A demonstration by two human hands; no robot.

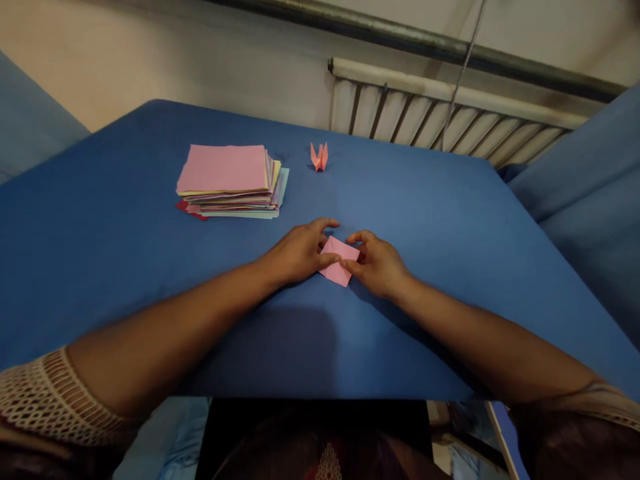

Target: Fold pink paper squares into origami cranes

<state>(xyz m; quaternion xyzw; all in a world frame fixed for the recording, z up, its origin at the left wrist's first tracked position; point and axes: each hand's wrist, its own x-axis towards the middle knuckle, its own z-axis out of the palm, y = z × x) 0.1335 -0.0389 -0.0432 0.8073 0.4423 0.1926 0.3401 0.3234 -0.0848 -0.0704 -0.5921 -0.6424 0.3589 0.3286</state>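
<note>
A small folded pink paper (pixel 339 260) lies on the blue table (pixel 150 267) in front of me. My left hand (pixel 299 253) pinches its left edge, thumb on top of the fold. My right hand (pixel 377 265) grips its right edge with thumb and fingertips pressed together on the paper. Both hands rest on the tabletop with the paper between them.
A stack of coloured paper sheets (pixel 230 181), pink on top, sits at the back left. A small folded orange-pink paper figure (pixel 319 157) stands behind the hands. A radiator (pixel 440 123) runs along the wall past the table's far edge.
</note>
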